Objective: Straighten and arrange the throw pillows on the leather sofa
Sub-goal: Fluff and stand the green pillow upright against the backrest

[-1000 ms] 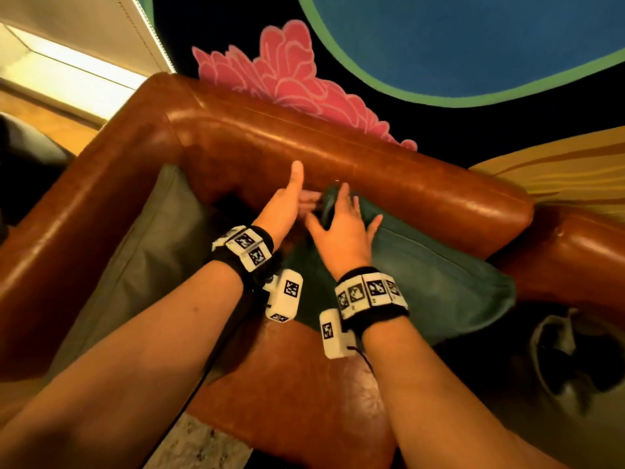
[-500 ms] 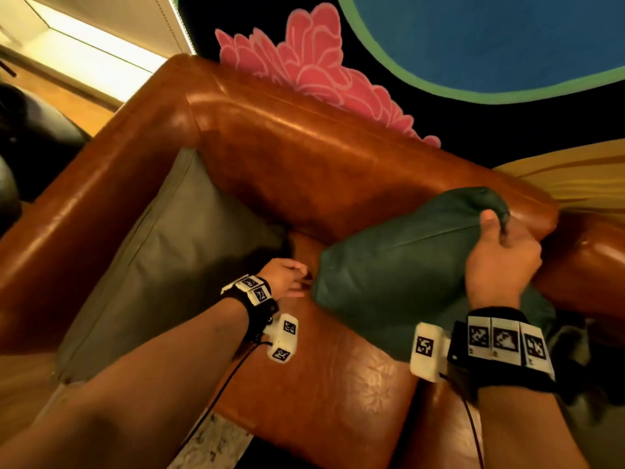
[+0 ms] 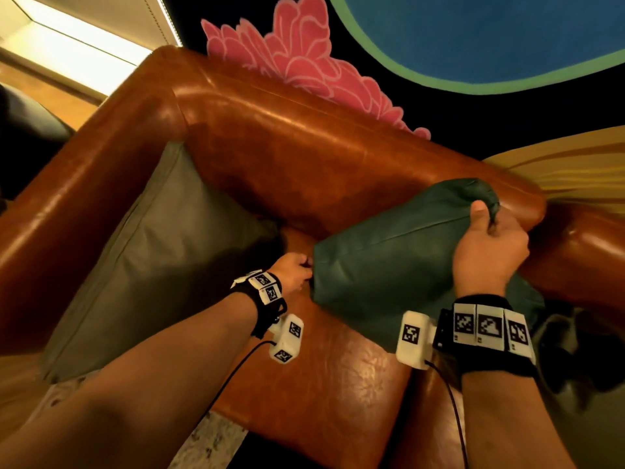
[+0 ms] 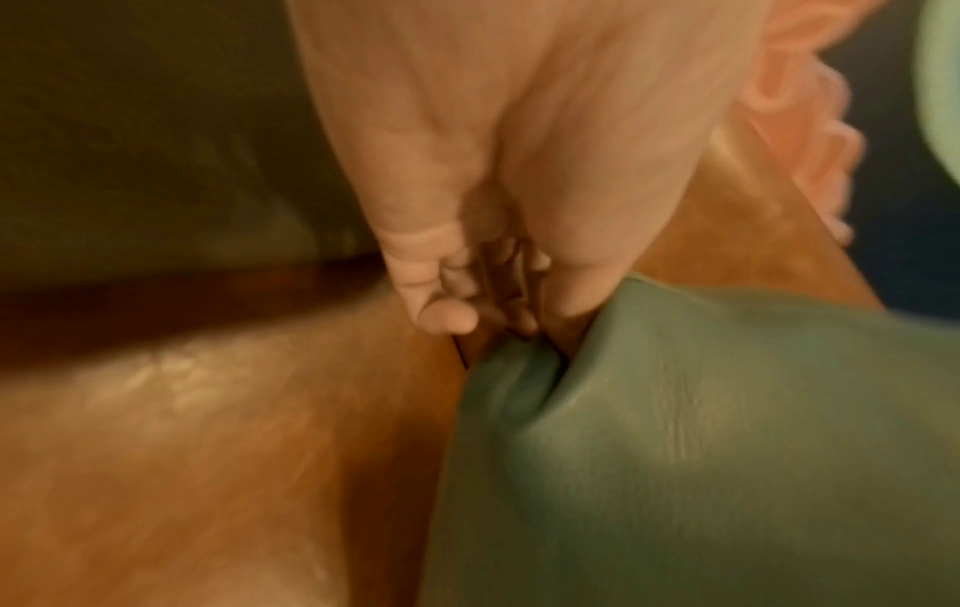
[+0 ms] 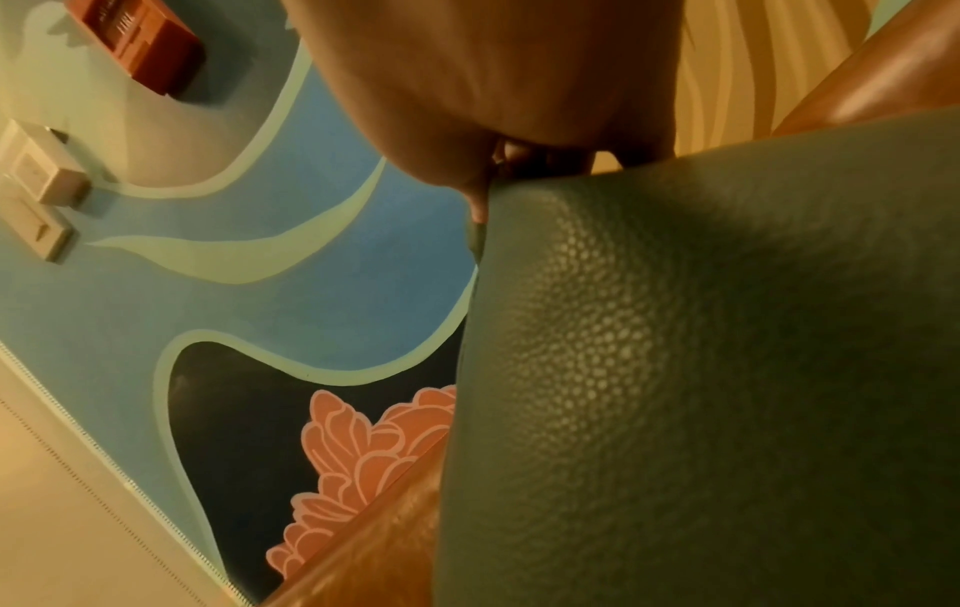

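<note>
A dark green leather pillow (image 3: 389,262) stands tilted on the brown leather sofa (image 3: 304,147), leaning toward the backrest at the right. My right hand (image 3: 488,245) grips its upper right corner, thumb on the front face. My left hand (image 3: 294,274) pinches its lower left corner, down by the seat; the left wrist view shows my curled fingers (image 4: 442,295) on the bunched green corner (image 4: 519,369). In the right wrist view the pillow (image 5: 701,369) fills the frame below my right hand (image 5: 493,164). A grey-olive pillow (image 3: 152,258) leans in the sofa's left corner.
The sofa armrest (image 3: 77,184) runs along the left, the backrest across the top. A painted wall (image 3: 473,38) with a pink flower (image 3: 304,59) stands behind. A second brown leather seat (image 3: 588,252) adjoins at the right. Bare seat cushion (image 3: 321,384) lies between my arms.
The green pillow went from lying flat near the back to standing tilted. My right hand moved right and took its upper corner; my left hand dropped and took the lower left corner.
</note>
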